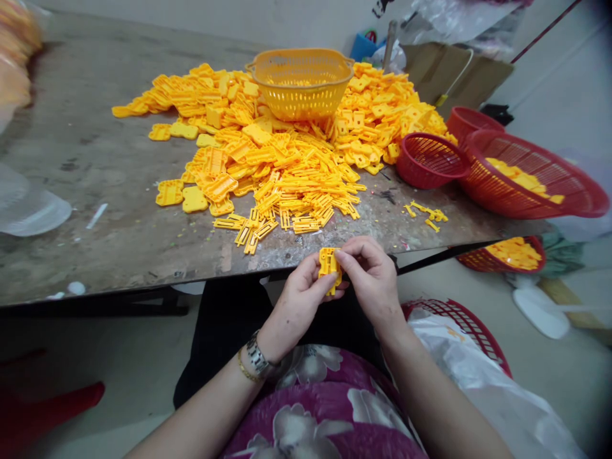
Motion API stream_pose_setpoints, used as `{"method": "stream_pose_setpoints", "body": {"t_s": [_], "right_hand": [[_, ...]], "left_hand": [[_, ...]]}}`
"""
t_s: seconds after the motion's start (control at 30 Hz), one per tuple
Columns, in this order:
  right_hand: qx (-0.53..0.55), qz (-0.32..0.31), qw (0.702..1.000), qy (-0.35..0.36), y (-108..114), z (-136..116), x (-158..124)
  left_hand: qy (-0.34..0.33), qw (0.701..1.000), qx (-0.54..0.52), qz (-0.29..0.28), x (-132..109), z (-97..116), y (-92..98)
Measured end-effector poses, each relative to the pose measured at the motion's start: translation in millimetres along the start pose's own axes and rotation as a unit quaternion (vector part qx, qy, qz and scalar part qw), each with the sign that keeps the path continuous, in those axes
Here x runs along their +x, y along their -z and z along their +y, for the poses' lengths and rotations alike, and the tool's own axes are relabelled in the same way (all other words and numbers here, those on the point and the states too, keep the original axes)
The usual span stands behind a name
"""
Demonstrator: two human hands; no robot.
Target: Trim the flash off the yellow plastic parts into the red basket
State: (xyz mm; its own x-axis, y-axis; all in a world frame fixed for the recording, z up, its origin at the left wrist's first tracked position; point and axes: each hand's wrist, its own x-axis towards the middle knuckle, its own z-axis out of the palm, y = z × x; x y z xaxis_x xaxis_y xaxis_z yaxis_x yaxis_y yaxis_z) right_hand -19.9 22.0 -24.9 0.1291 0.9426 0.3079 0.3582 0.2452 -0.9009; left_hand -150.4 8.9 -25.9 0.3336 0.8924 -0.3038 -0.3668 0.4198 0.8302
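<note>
Just off the table's front edge, a small yellow plastic part (pixel 329 262) with slots and raised ribs is held between both hands. My left hand (pixel 306 284) grips it from the left side, thumb across its lower face. At the upper right of the part, my right hand (pixel 370 271) is closed, thumb and fingertips pressed on it; whether it pinches a second piece is hidden. Beyond the hands lies a loose pile of narrow slotted yellow pieces (pixel 306 197). Flat yellow plates (pixel 194 199) lie at that pile's left.
A yellow basket (pixel 302 86) sits amid the large pile. Red baskets (pixel 430 162) stand at the table's right, one large one (pixel 535 169) holding yellow parts. Small yellow pieces (pixel 428 213) lie near them. Below right are a red basket (pixel 471 325) and a white plastic bag (pixel 492 382).
</note>
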Motion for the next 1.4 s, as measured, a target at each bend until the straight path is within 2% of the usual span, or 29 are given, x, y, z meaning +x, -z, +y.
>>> {"method": "stream_pose_setpoints", "body": {"t_s": [0.43,0.63,0.77,0.93,1.17,1.4], "right_hand": [[-0.018,0.012,1.000,0.021,-2.5,1.8,-3.2],[0.004,0.006,0.999,-0.031,-3.3,8.8,-7.5],[0.044,-0.011,0.997,-0.062,-2.3,12.9,-7.7],[0.049,-0.068,0.993,-0.086,2.6,13.0,-3.9],[0.021,-0.079,0.995,-0.063,10.1,8.6,-0.4],[0.024,-0.107,0.991,-0.071,13.4,5.3,1.7]], "left_hand": [[-0.033,0.998,0.042,-0.018,1.7,-5.9,4.4],[-0.027,0.998,0.042,-0.024,1.7,-5.6,5.4],[-0.012,0.999,0.031,-0.024,1.1,-2.6,4.1],[-0.003,0.999,0.042,-0.021,-0.9,1.3,3.3],[0.000,0.997,0.061,-0.037,-1.1,2.5,4.7],[-0.012,0.997,0.071,-0.031,-0.6,0.3,6.2]]}}
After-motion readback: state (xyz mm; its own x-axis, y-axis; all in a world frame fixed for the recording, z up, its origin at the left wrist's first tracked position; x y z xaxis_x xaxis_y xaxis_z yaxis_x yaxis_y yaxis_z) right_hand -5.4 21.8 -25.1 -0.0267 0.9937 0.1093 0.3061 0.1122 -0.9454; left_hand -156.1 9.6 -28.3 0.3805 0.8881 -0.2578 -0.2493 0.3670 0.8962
